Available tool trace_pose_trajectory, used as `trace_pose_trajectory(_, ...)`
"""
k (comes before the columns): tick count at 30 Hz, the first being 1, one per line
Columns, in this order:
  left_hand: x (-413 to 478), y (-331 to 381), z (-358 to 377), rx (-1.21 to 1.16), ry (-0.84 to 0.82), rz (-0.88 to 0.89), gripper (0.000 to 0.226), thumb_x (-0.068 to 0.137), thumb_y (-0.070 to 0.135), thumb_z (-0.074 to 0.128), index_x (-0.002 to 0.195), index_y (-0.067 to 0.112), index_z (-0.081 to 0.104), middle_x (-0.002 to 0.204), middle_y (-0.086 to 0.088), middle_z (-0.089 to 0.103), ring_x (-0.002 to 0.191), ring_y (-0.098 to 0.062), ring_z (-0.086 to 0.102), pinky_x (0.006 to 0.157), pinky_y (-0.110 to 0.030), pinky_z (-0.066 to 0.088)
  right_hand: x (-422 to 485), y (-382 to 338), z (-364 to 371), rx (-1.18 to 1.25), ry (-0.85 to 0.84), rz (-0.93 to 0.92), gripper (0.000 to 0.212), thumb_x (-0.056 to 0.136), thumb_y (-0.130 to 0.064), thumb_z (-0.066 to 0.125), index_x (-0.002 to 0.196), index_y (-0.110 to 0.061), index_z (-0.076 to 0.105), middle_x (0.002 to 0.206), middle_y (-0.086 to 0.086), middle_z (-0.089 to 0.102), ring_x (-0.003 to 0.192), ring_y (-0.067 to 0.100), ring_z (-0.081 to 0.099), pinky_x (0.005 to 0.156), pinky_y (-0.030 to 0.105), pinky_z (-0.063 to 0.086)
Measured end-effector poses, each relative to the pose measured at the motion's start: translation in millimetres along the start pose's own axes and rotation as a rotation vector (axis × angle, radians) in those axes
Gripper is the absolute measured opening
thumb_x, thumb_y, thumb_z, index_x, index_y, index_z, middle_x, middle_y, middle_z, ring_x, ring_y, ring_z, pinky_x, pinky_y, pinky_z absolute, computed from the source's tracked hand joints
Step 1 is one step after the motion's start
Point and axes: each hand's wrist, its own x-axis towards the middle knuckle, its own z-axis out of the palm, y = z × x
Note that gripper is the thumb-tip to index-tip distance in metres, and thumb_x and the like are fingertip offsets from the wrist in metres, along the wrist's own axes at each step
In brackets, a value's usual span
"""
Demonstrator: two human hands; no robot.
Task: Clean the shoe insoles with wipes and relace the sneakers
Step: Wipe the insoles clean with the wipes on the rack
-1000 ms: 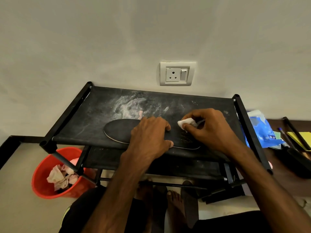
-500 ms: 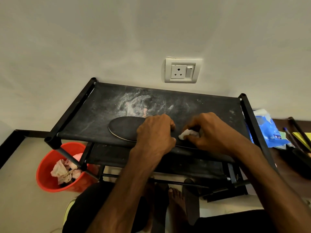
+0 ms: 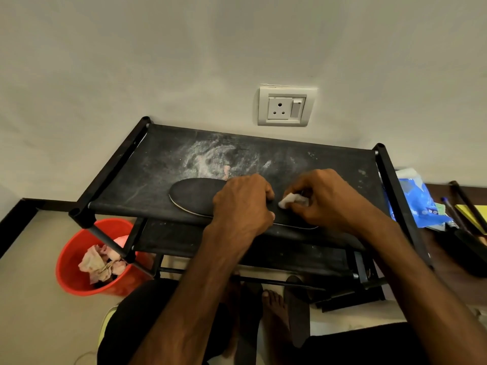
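Observation:
A black shoe insole with a pale edge lies lengthwise on the top shelf of a black rack. My left hand presses down on its middle, fingers curled over the far edge. Just to the right, my right hand pinches a crumpled white wipe against the insole's right half. The part of the insole under both hands is hidden. No sneakers show in view.
White dusty smears cover the shelf behind the insole. A red bucket with used wipes stands on the floor at lower left. A blue wipes pack and pens lie right of the rack. A wall socket is behind.
My right hand has dragged the wipe leftward along the insole, from its right end towards my left hand. The left hand keeps holding the insole down.

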Motion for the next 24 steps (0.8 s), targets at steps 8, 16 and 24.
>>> trace_pose_trajectory(8, 0, 1, 0, 0.002, -0.001, 0.011, 0.039, 0.083, 0.034, 0.081, 0.119, 0.037, 0.069, 0.120, 0.010, 0.068, 0.118, -0.015, 0.059, 0.096, -0.040, 0.053, -3, 4, -2, -0.007, 0.023, 0.052, 0.027, 0.075, -0.055, 0.068, 0.095, -0.041, 0.079, 0.080, -0.017, 0.072, 0.067, 0.002, 0.063, 0.063, 0.031, 0.057)
trace_pose_trajectory(16, 0, 1, -1, -0.008, -0.007, -0.007, 0.039, 0.081, 0.033, 0.082, 0.118, 0.037, 0.069, 0.119, 0.012, 0.068, 0.117, -0.014, 0.060, 0.096, -0.040, 0.053, -6, 2, -6, 0.077, -0.066, -0.042, 0.011, 0.083, -0.029, 0.079, 0.091, -0.035, 0.080, 0.082, -0.014, 0.074, 0.069, 0.003, 0.067, 0.062, 0.025, 0.058)
trace_pose_trajectory(24, 0, 3, 0, 0.002, -0.003, -0.011, 0.036, 0.082, 0.032, 0.081, 0.116, 0.038, 0.070, 0.120, 0.010, 0.068, 0.119, -0.016, 0.059, 0.096, -0.041, 0.052, 2, 16, -2, 0.014, 0.090, 0.072, 0.021, 0.077, -0.049, 0.074, 0.094, -0.039, 0.080, 0.075, -0.017, 0.071, 0.061, -0.003, 0.060, 0.059, 0.028, 0.054)
